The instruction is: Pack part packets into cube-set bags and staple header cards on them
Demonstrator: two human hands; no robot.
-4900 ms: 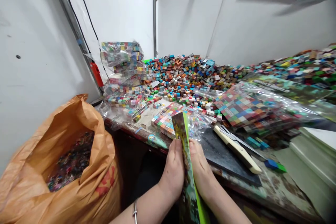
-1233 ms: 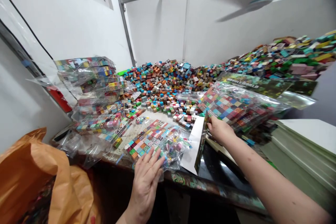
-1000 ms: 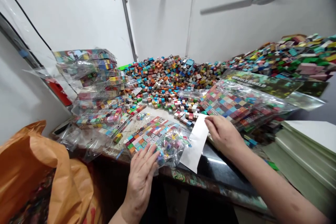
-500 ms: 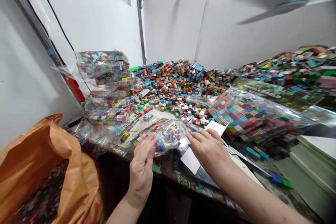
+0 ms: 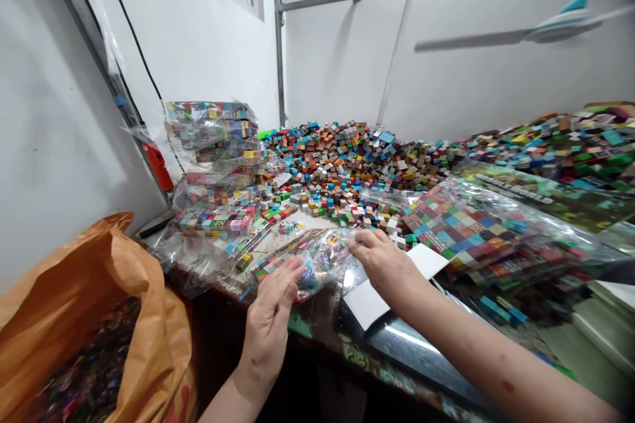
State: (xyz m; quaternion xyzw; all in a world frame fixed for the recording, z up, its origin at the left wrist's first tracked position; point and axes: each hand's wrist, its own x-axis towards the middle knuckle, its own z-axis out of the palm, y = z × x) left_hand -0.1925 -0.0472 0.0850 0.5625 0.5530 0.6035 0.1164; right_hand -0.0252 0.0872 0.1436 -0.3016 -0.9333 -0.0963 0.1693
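A clear plastic bag (image 5: 325, 254) with small colourful pieces and a checkered printed sheet or box lies at the table's front edge. My left hand (image 5: 272, 304) rests on the bag's near left side, fingers stretched out and together. At its right end, my right hand (image 5: 380, 258) has its fingertips curled and pinched on the bag's edge. A white card (image 5: 366, 304) lies under my right hand and forearm on a dark glossy board. Behind the bag sits a small packet (image 5: 288, 227) of coloured bits.
Bagged checkered boxes (image 5: 215, 175) are stacked at the left. A heap of small coloured boxes (image 5: 342, 158) runs along the wall. Larger bagged sheets (image 5: 456, 225) lie at the right. An orange sack (image 5: 143, 344) stands open at the lower left. A fan (image 5: 560, 26) spins at the upper right.
My right hand has moved slightly up and left along the bag, its fingers more curled. My left hand stays on the bag. The view has shifted a little.
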